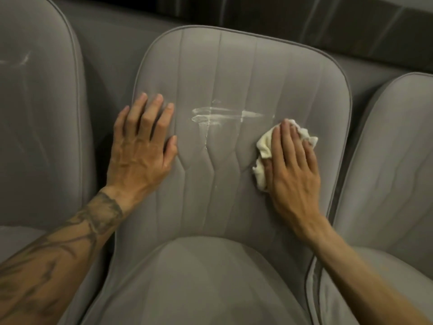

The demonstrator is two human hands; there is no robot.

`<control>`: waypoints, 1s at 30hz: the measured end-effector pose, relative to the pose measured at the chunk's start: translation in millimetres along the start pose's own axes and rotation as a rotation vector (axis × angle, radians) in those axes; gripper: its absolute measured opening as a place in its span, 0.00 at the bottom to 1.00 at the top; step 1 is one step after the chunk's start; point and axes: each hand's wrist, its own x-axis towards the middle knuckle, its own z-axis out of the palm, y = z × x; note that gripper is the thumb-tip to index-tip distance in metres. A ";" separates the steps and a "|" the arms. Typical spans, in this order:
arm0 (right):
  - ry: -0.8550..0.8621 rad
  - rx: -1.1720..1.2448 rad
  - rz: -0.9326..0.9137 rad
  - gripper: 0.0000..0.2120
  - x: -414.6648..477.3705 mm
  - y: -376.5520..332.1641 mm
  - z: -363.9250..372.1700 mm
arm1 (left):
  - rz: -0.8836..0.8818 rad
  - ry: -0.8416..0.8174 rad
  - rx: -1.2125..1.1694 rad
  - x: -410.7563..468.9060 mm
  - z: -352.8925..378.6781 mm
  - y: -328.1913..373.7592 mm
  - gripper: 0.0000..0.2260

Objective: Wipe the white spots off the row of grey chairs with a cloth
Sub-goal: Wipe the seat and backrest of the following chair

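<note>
The middle grey chair [234, 73] fills the view, its stitched backrest facing me. White smears [218, 114] run across the backrest's middle, with a thin white line trailing down a seam. My right hand [293, 160] presses a crumpled white cloth [264, 146] flat against the backrest, just right of the smears, fingers straight. My left hand [143, 141] rests flat on the backrest's left side, fingers spread, holding nothing.
A grey chair [35, 113] on the left carries faint white marks [24, 59] near its top. Another grey chair [393, 160] stands on the right. Behind the row runs a grey bench back and a dark wall [304, 17].
</note>
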 end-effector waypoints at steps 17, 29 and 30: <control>-0.029 -0.081 -0.303 0.29 25.0 43.9 0.2 | -0.017 -0.016 -0.025 -1.2 4.1 2.0 0.25; -0.116 -0.012 -0.382 0.28 -37.8 22.2 5.3 | -0.023 -0.010 -0.015 -1.9 4.5 1.0 0.25; -0.081 -0.022 -0.309 0.29 -15.9 29.5 3.3 | -0.021 -0.013 -0.023 -2.3 5.2 0.7 0.25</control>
